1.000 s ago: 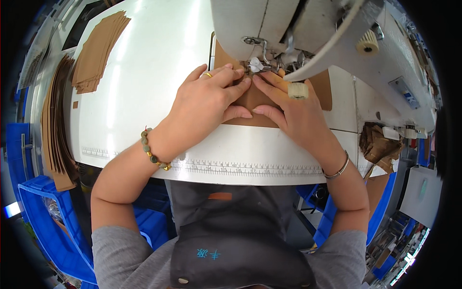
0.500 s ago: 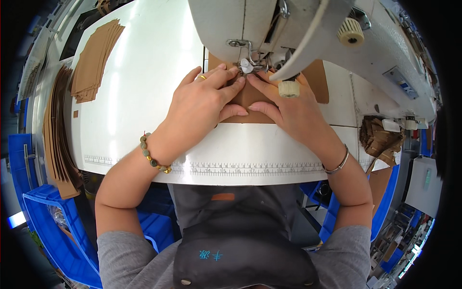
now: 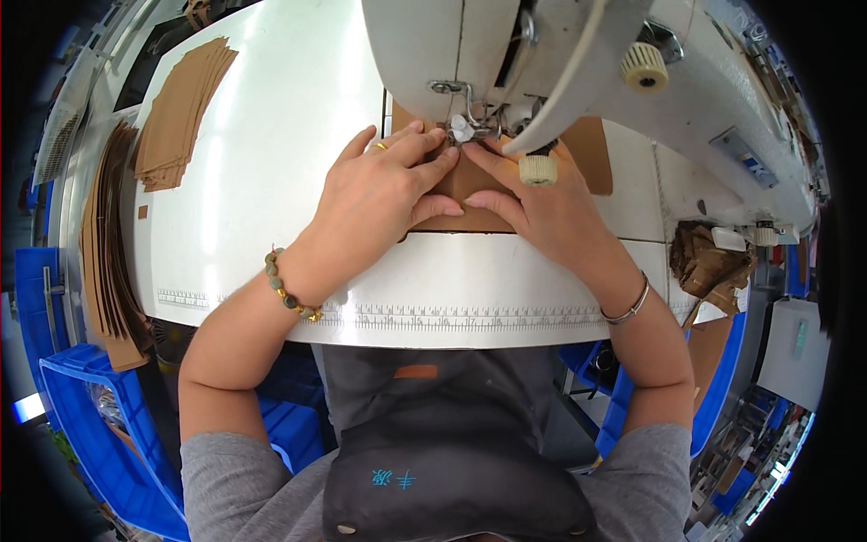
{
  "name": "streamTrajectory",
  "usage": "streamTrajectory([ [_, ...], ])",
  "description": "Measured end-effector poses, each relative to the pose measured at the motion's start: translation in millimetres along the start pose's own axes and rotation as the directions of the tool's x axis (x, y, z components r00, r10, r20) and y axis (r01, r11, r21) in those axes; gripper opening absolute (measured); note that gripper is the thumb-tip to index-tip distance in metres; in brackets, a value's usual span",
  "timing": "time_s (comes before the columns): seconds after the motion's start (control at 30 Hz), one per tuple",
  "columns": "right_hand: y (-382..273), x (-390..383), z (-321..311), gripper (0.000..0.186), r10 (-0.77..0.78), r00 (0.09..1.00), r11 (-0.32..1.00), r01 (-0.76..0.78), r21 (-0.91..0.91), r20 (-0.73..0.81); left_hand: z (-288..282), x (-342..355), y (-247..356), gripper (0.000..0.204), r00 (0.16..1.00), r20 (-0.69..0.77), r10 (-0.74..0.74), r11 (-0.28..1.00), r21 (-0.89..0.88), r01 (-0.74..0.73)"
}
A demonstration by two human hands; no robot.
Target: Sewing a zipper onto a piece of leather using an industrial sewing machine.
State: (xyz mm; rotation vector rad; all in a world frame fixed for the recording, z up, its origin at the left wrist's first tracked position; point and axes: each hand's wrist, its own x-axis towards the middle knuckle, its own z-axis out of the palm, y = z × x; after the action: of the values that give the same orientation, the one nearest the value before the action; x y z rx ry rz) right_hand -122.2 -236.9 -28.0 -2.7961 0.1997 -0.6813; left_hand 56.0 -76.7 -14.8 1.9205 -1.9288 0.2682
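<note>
A brown flat piece, like leather or card, lies on the white table under the needle area of a white sewing machine. My left hand rests on its left part, fingers stretched toward the presser foot. On the other side, my right hand presses the piece with index finger and thumb extended; its other fingers are partly hidden behind the machine. Both thumbs point inward, nearly meeting, on the near part of the piece. More brown material shows beyond my right hand; whether it belongs to the same piece, I cannot tell.
A fanned stack of brown pieces lies at the table's far left, with long brown strips hanging beside it. Crumpled brown scraps sit at the right. Printed ruler marks follow the front edge. A blue crate stands lower left.
The hands and brown piece keep nearly the same place under the machine. The whole view has shifted slightly; no grip has visibly changed.
</note>
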Motion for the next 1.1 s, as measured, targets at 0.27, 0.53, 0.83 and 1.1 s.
streamTrajectory([
  [0.27,0,0,-19,0.028,0.132,0.991,0.973,-0.135,-0.190,-0.028,2,-5,-1,0.047,0.999,0.034,-0.012,1.000,-0.005,0.012],
  [0.53,-83,-30,-24,0.041,-0.168,0.953,0.904,0.251,-0.347,0.252,-4,-12,5,0.055,1.000,-0.014,-0.016,0.999,-0.046,0.015],
  [0.83,-32,-2,-25,0.029,-0.049,0.999,0.992,0.049,-0.119,0.009,-7,-11,3,0.071,0.997,0.077,-0.032,0.990,-0.134,0.042],
  [1.1,-21,-4,-14,0.043,0.014,0.995,0.997,-0.005,-0.081,0.102,-10,-7,3,0.074,0.996,0.092,-0.005,0.996,-0.088,0.014],
])
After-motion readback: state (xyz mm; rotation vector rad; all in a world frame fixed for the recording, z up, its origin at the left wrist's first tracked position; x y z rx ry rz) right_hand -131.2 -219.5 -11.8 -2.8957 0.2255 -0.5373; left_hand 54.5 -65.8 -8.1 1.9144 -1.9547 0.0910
